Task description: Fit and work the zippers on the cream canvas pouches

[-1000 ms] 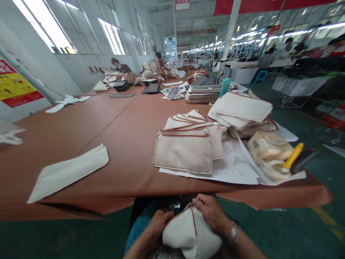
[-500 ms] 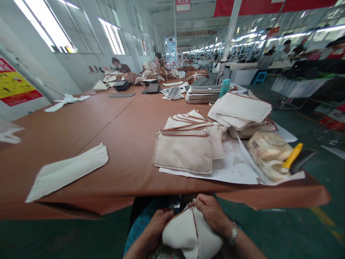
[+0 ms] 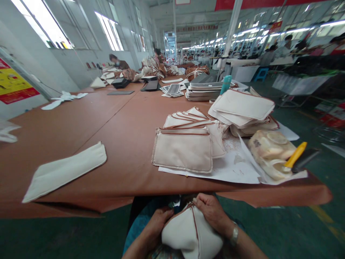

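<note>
Over my lap, below the table edge, a cream fabric pouch (image 3: 180,233) with brown piping is bunched between my hands. My left hand (image 3: 159,221) grips its left edge, thumb on top. At the pouch's top edge, my right hand (image 3: 211,212) pinches the brown-trimmed rim; its fingertips are partly hidden. A flat cream pouch (image 3: 183,151) lies on the table just ahead, in front of a fanned row of similar pouches (image 3: 185,118). White paper (image 3: 231,169) is spread beneath them.
A stack of cream panels (image 3: 242,104) stands to the right, behind a glue-stained plastic container (image 3: 269,144) and a yellow-handled brush (image 3: 296,154). One long cream piece (image 3: 67,171) lies at left on the brown table (image 3: 121,144). Grey panels (image 3: 203,91) and a teal bottle (image 3: 225,84) sit farther back.
The view has tilted and shifted slightly, so the table things sit a little differently in the picture. Both hands keep nearly the same hold on the pouch.
</note>
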`<action>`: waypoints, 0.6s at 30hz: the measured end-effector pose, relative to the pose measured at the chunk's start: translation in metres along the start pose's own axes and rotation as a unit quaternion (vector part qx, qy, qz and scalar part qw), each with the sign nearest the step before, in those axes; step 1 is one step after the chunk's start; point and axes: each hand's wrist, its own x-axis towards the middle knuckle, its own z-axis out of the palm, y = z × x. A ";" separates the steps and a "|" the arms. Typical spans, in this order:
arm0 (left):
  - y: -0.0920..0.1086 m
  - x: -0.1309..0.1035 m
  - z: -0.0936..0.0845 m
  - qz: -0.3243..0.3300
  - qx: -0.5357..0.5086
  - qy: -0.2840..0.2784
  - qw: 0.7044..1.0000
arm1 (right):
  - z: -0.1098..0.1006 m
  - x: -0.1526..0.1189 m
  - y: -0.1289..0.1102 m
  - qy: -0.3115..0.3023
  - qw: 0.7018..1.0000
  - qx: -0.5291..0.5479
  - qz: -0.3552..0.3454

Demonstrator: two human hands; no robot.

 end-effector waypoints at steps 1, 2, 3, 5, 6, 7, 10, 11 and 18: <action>-0.001 0.000 -0.001 0.000 -0.002 0.001 1.000 | 0.000 0.000 0.000 0.000 1.000 0.000 0.001; -0.001 0.000 -0.001 0.001 -0.004 0.002 1.000 | 0.000 0.000 0.001 0.000 1.000 0.001 0.001; -0.001 0.000 -0.002 0.003 -0.007 0.002 1.000 | 0.000 0.001 0.001 0.001 1.000 0.001 0.001; -0.002 0.000 -0.004 0.006 -0.013 0.000 1.000 | 0.001 0.001 0.001 0.001 1.000 0.001 0.001; -0.002 0.000 -0.004 0.008 -0.016 0.000 1.000 | 0.001 0.001 0.001 0.001 1.000 0.002 0.000; -0.002 -0.001 -0.004 0.010 -0.019 0.000 1.000 | 0.001 0.001 0.000 0.001 1.000 0.002 -0.001; -0.002 -0.002 -0.004 0.018 -0.023 -0.002 1.000 | 0.001 -0.001 -0.001 0.002 1.000 0.002 -0.004; -0.001 -0.002 -0.004 0.020 -0.023 -0.003 1.000 | 0.001 -0.001 -0.001 0.003 1.000 0.002 -0.005; 0.006 -0.020 -0.002 0.061 -0.011 -0.005 0.998 | -0.001 -0.001 0.003 0.012 1.000 0.003 -0.001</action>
